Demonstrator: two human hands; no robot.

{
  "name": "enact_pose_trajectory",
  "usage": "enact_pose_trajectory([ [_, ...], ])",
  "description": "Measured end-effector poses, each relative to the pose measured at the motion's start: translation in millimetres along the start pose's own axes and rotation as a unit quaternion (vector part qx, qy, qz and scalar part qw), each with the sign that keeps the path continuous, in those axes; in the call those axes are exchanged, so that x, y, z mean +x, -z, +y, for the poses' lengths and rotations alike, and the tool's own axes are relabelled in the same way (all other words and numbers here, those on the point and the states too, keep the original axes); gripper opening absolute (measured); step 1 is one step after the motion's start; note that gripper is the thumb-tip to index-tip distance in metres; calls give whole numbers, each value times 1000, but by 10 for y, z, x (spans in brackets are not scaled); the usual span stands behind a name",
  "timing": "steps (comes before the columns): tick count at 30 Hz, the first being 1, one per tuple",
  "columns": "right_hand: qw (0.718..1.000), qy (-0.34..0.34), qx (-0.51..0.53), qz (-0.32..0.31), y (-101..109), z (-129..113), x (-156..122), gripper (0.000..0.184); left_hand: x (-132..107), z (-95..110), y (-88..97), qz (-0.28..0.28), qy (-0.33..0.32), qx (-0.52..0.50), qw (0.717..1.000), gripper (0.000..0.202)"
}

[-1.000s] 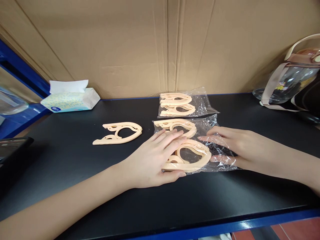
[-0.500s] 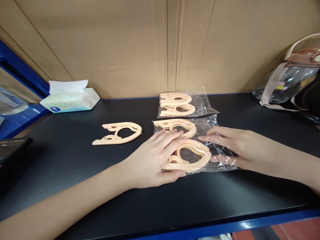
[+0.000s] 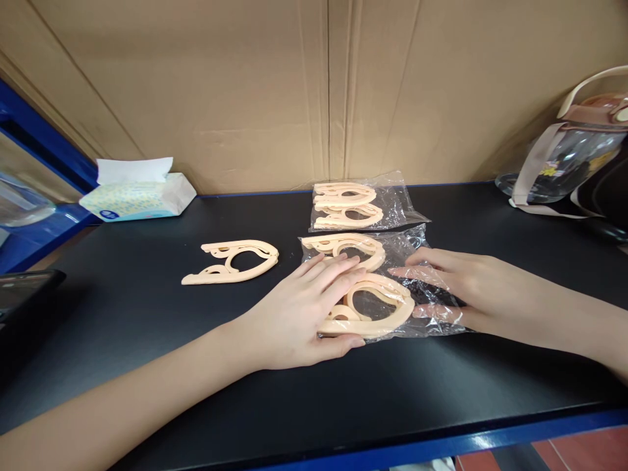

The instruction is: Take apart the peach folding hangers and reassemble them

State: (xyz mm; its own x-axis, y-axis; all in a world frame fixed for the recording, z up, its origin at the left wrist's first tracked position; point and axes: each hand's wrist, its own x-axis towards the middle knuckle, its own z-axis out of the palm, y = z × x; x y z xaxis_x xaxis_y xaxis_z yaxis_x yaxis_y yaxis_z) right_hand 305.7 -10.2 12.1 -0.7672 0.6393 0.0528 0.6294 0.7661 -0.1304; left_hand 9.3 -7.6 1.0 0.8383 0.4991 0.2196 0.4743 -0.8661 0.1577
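Two cream-coloured folding clothes hangers, a nearer hanger (image 3: 400, 320) and a farther one (image 3: 375, 252), lie folded in a clear plastic bag (image 3: 417, 239). Flat across their left part rests my left hand (image 3: 304, 314), fingers stretched out over the film. At the bag's right end is my right hand (image 3: 456, 281), its thumb and fingers apart; the film covers the fingertips, which lie close to the hanger's rounded end. Behind, a second clear bag (image 3: 405, 206) holds more folded hangers (image 3: 350, 214). One unbagged folded hanger (image 3: 260, 269) lies left of my left hand.
A tissue pack (image 3: 142, 199) stands at the back left of the black table (image 3: 196, 399). At the far right is a clear water bottle (image 3: 564, 163) with a strap. A dark device (image 3: 29, 288) sits at the left edge. A cardboard wall (image 3: 245, 98) closes the back.
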Motion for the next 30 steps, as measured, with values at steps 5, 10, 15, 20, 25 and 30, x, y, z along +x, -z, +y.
enact_pose_trajectory([
  [5,1000,-4,10,2,13,-22,12,45,8,3,7,-3,5,1,1000,67],
  [10,999,-16,32,-6,29,-40,18,43,20,2,6,-15,9,-2,1000,67],
  [15,1000,-13,24,4,18,-33,17,45,18,5,3,-9,6,-2,1000,67],
  [20,999,-13,28,9,18,-26,6,45,24,5,9,-11,6,-5,1000,66],
  [25,999,-13,39,10,35,-34,7,43,28,8,21,-17,8,-11,1000,65],
  [30,999,-11,29,17,21,-45,0,42,23,17,35,-17,11,-12,1000,64],
])
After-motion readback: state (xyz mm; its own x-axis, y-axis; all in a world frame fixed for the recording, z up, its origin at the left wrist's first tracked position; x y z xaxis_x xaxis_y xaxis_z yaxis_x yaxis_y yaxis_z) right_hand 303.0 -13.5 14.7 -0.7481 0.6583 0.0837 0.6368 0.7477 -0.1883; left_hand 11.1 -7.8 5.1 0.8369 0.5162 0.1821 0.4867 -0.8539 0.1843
